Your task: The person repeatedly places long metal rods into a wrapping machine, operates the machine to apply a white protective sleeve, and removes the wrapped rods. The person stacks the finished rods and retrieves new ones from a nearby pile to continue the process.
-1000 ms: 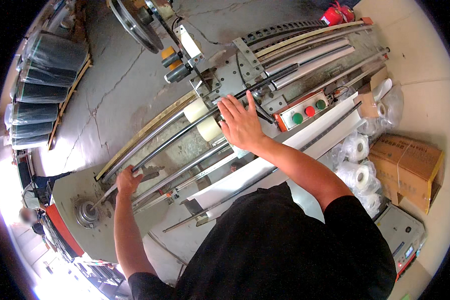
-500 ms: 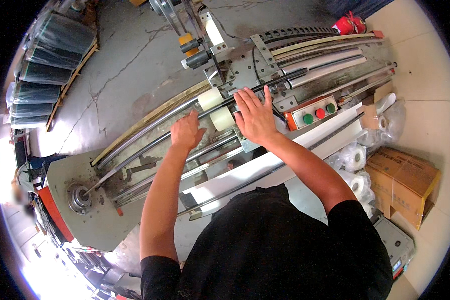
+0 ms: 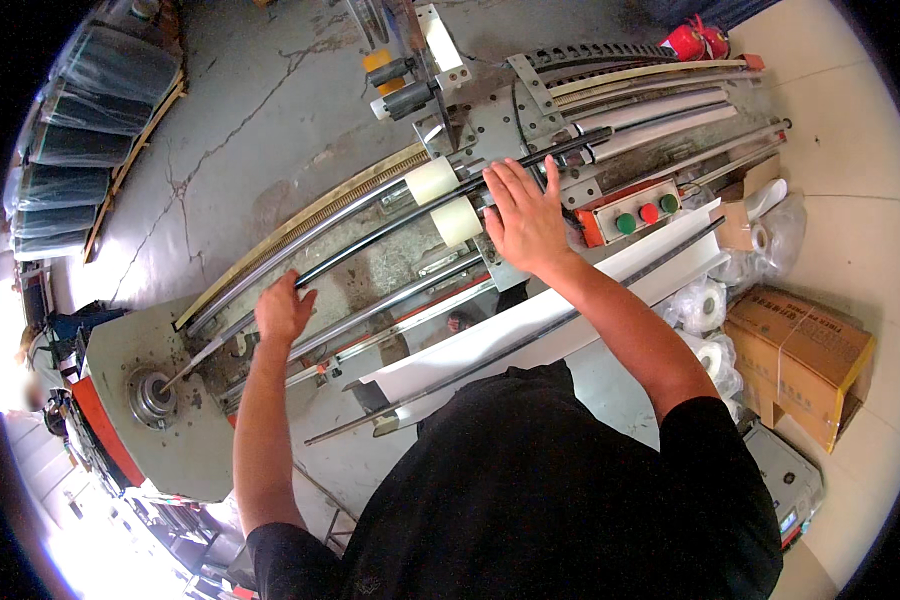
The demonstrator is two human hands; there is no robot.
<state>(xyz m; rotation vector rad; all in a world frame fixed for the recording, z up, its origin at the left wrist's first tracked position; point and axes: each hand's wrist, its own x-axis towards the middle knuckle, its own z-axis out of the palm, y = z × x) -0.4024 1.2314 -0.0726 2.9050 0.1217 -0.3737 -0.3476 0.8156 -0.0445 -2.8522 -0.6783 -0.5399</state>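
A long black rod (image 3: pixel 365 243) lies slantwise over the grey machine, its lower left end in line with a round chuck (image 3: pixel 153 398). My left hand (image 3: pixel 284 310) is curled over the rod toward its left end, thumb held apart; the fingertips are partly hidden. Farther right, my right hand (image 3: pixel 526 222) lies flat with fingers stretched out, fingertips touching the rod on the carriage (image 3: pixel 495 128). Between the hands, two cream rollers (image 3: pixel 456 221) flank the rod, one on either side.
A control box (image 3: pixel 630 213) with green and red buttons sits right of my right hand. A white trough (image 3: pixel 450 352) runs along the machine's near side. Cardboard box (image 3: pixel 795 350) and wrapped rolls (image 3: pixel 708 305) stand at right. Wrapped dark stacks (image 3: pixel 65 185) rest at left; another person (image 3: pixel 45 350) is beyond.
My left hand has moved left and nearer along the rod, away from the rollers. My right hand stays flat at the rod beside the rollers. The whole view has shifted slightly.
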